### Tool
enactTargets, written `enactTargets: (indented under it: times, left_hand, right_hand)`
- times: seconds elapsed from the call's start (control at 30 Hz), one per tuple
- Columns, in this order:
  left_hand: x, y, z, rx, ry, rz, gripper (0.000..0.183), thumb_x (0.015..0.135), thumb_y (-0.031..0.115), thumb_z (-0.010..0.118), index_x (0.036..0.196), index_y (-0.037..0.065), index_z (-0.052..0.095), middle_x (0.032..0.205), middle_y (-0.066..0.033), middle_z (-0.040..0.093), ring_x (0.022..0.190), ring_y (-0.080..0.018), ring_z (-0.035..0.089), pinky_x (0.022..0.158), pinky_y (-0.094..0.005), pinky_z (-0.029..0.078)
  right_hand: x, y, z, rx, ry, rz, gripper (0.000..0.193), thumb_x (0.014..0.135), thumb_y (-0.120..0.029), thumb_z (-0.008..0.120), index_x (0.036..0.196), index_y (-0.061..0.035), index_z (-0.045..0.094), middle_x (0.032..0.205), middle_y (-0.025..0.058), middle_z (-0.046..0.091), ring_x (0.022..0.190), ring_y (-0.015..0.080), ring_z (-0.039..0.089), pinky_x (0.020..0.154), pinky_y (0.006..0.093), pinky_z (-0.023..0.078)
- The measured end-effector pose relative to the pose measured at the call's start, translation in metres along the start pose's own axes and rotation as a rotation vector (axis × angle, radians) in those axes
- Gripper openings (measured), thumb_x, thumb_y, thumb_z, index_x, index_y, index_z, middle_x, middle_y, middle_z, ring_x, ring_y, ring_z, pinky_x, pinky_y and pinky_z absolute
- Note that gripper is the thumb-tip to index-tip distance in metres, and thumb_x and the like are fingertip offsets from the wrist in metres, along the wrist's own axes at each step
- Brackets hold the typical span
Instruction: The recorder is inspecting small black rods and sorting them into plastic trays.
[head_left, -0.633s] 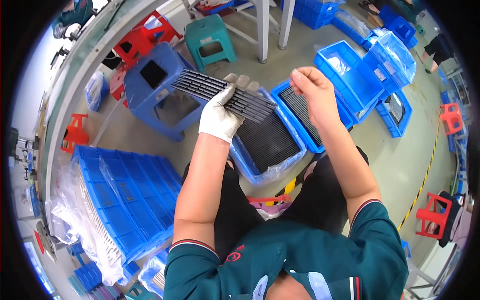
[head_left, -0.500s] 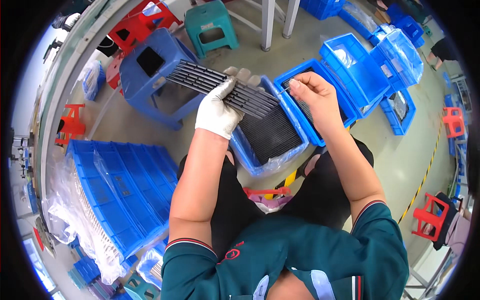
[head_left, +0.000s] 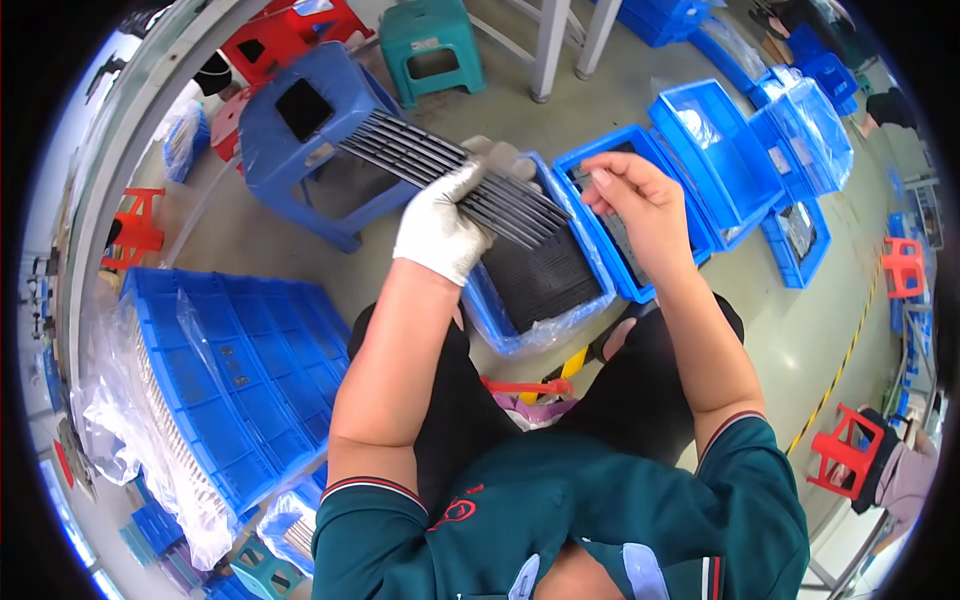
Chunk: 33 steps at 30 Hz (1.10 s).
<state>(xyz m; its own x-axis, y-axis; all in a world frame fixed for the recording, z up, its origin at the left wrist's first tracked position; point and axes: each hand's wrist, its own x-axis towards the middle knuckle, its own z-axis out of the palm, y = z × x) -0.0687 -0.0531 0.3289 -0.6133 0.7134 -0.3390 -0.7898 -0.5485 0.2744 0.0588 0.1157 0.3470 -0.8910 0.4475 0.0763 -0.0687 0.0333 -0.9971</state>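
A fanned bundle of thin black rods (head_left: 512,208) lies across my left hand (head_left: 438,235), which wears a white glove and is closed around the rods with the thumb on top. The rods slant from upper left to lower right. Under their right end is a blue bin (head_left: 482,312) lined with clear plastic, holding many similar dark rods (head_left: 545,285). My bare right hand (head_left: 645,205) is raised over a second blue bin (head_left: 600,144), to the right of the bundle. Its thumb and fingers are pinched together; whatever may be between them is too small to make out.
An empty-looking blue bin (head_left: 745,205) and others wrapped in plastic stand at right. A blue stool (head_left: 345,85) and a green stool (head_left: 430,40) are ahead. Stacked blue crates (head_left: 240,370) stand at left. Grey table legs (head_left: 551,50) rise at the far side.
My right hand has drawn slightly right, away from the rods; the thin tip seen at its fingers no longer shows. The bundle looks slightly turned, and the dark marks along its rods have disappeared.
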Motion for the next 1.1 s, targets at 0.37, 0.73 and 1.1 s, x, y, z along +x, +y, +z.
enactTargets:
  times: [0.37, 0.73, 1.1]
  left_hand:
    - [-0.005, -0.005, 0.008, 0.057, -0.035, 0.030, 0.024, 0.090, 0.001, 0.048, 0.114, 0.000, 0.051, 0.109, -0.0191, 0.058, 0.106, -0.0400, 0.057, 0.090, -0.0549, 0.049]
    - [0.004, 0.000, 0.009, -0.049, -0.087, 0.101, 0.025, 0.090, 0.001, 0.045, 0.114, 0.002, 0.051, 0.110, -0.0199, 0.056, 0.101, -0.0383, 0.058, 0.083, -0.0526, 0.051]
    - [0.000, -0.030, -0.006, 0.206, -0.394, -0.283, 0.037, 0.081, 0.005, 0.065, 0.113, -0.002, 0.048, 0.103, -0.0147, 0.056, 0.100, -0.0309, 0.057, 0.088, -0.0482, 0.047]
  right_hand:
    - [-0.014, 0.000, 0.006, -0.261, -0.180, 0.269, 0.018, 0.081, -0.012, 0.071, 0.093, 0.0011, 0.067, 0.081, 0.0005, 0.063, 0.075, 0.0071, 0.056, 0.069, 0.0211, 0.044]
    - [-0.017, -0.011, -0.030, -0.141, 0.298, -0.069, 0.008, 0.083, -0.007, 0.067, 0.088, -0.0007, 0.069, 0.081, 0.0002, 0.065, 0.077, 0.0067, 0.057, 0.073, 0.0216, 0.045]
    - [0.009, -0.033, -0.093, 0.168, 0.437, -0.290, 0.016, 0.088, -0.012, 0.064, 0.097, 0.0008, 0.065, 0.081, 0.0025, 0.061, 0.070, 0.0095, 0.052, 0.065, 0.0227, 0.044]
